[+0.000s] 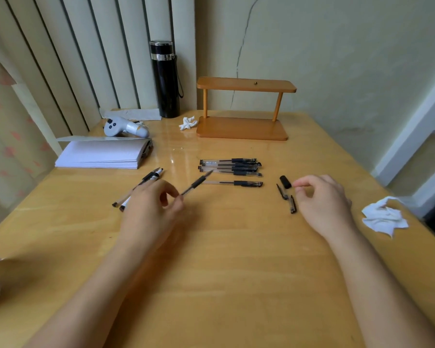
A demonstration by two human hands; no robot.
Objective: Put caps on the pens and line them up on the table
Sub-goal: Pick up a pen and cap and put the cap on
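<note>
The person's left hand (152, 209) is pinching an uncapped pen (197, 183) by its rear end, grip closed on the barrel, tip pointing up and away toward the row of capped pens (230, 167) lying side by side on the surface (224, 272). The right hand (323, 200) is hovering with thumb and forefinger nearly together but holding nothing, just beside a stubby black cap (285, 182) and two slimmer caps (288, 199) lying on the wood. Two more uncapped pens (138, 188) are resting beyond the left hand.

The main risk is probably picking the wrong piece: the stubby cap looks unlike the slim ones and may not fit this pen. The slim caps are lying close together, so a careless pinch could scatter them. Because the pen is held far from its tip, the tip may be wobbling during capping, missing the cap or marking a finger. The raised tip is also hovering near the finished row and could knock it askew.
</note>
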